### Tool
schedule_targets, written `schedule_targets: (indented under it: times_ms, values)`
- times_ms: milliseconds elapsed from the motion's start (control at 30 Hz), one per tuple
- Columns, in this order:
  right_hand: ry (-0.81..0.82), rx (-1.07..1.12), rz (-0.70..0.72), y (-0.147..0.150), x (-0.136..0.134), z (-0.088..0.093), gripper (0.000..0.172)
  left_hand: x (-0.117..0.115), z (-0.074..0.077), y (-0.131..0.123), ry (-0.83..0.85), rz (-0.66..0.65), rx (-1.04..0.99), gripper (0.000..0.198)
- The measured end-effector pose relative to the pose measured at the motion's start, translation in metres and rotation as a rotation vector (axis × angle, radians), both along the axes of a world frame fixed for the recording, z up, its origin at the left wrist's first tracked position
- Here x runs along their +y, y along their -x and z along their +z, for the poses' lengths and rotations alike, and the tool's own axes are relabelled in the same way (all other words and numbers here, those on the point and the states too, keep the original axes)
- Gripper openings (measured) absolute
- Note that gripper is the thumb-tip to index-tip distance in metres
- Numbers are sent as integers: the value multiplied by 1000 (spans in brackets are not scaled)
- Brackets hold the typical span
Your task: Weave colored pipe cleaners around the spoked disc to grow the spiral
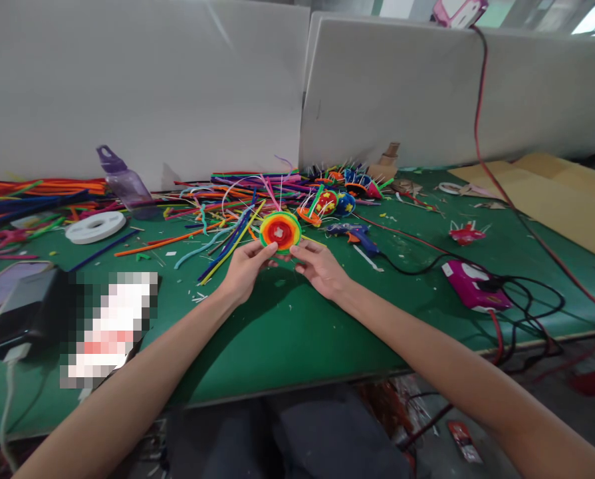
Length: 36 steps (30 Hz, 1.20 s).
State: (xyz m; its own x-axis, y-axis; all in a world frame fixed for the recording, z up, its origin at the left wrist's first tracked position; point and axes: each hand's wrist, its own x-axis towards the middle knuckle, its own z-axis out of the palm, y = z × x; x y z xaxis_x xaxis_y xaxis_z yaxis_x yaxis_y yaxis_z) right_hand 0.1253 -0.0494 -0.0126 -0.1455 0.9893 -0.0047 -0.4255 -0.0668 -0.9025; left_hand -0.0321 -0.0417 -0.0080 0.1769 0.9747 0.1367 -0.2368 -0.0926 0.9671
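Observation:
A round disc (280, 232) with rings of green, yellow, orange and red and a pale spot in its middle is held up over the green table. My left hand (250, 265) pinches its lower left edge, thumb on the front. On the lower right edge, my right hand (321, 266) grips it the same way. Thin white strands stick out around the disc. Just behind it lie colourful fuzzy stems (233, 241) and finished-looking round pieces, one red with yellow stars (327, 201).
A blue glue gun (357, 236) lies right of the hands, its black cable running to a magenta power box (476, 286). A purple bottle (127, 183), a white spool (96, 227) and a black device (28, 309) stand left. White panels (137, 86) rise behind the table (277, 346).

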Motion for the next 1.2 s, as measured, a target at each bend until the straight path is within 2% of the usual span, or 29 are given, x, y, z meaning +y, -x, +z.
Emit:
schedule_targets:
  times_ms: [200, 533, 700, 833, 1033, 1200]
  values:
    - [-9, 6, 20, -1, 1, 0, 30, 3, -2, 2, 13, 44, -19, 34]
    - [-15, 45, 33, -1, 2, 0, 28, 3, -4, 2, -18, 1, -58, 28]
    - [-25, -29, 66, 0, 0, 0, 31, 5, -4, 4, 7, 21, -73, 29]
    - [-44, -68, 33, 1, 0, -2, 30, 2, -2, 2, 10, 0, -59, 30]
    - [4, -5, 82, 0, 1, -3, 35, 0, 1, 0, 9, -7, -44, 33]
    - [-21, 17, 94, 0, 0, -3, 31, 2, -1, 0, 4, -7, -55, 32]
